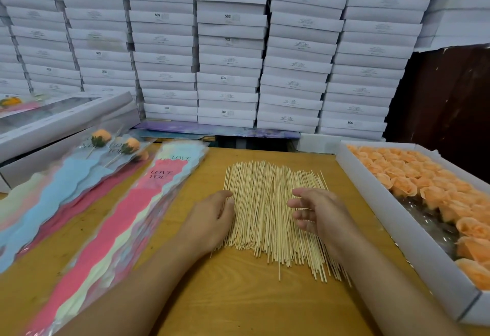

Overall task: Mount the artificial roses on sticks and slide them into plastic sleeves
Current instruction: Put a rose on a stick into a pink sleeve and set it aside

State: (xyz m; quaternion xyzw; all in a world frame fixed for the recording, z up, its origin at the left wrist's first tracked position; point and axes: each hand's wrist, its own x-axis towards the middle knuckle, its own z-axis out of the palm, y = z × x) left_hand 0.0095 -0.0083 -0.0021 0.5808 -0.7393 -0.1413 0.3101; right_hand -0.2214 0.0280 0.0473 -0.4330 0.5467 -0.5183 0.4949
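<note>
Seen from above the person's own arms, a wooden counter holds everything. At the far left, long grey boxes lie stacked at an angle, one with a clear window showing a wrapped flower inside. Just in front of them, a few finished roses, peach-coloured and already on sticks, lie inside clear sleeves on a fanned pile of blue and pink plastic. Beside that pile, a second stack of plastic sleeves runs diagonally toward the viewer, pink and pale yellow, printed "LOVE YOU".

In the middle of the counter, a loose spread of thin wooden sticks lies pointing away from the viewer. The left hand rests on the left edge of the sticks, fingers curled loosely with the fingertips touching them. The right hand hovers over the right part of the spread, fingers bent and spread apart, gripping nothing.

At the right, an open white tray holds rows of peach rose heads. White boxes are stacked high behind the counter.
</note>
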